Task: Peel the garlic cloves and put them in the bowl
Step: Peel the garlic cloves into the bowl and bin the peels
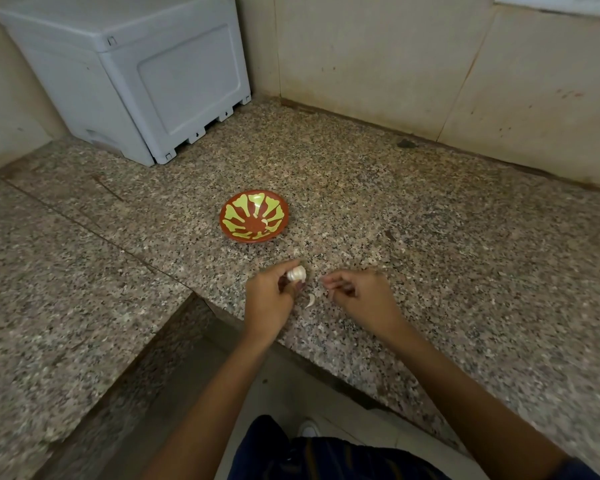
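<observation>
Partly, left hand (269, 294) hides garlic (297, 274) (blurred)

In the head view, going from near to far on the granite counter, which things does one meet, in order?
Loose pale garlic clove → white garlic bulb piece held in the left hand → red-brown bowl with yellow-green pattern → grey plastic box at the far left corner.

I see the white garlic bulb (297, 274) pinched in my left hand (269, 299) above the granite. A loose clove (310, 301) lies just below it. The red-and-yellow bowl (238, 226) sits upright beyond, one pale clove (264, 222) inside.
</observation>
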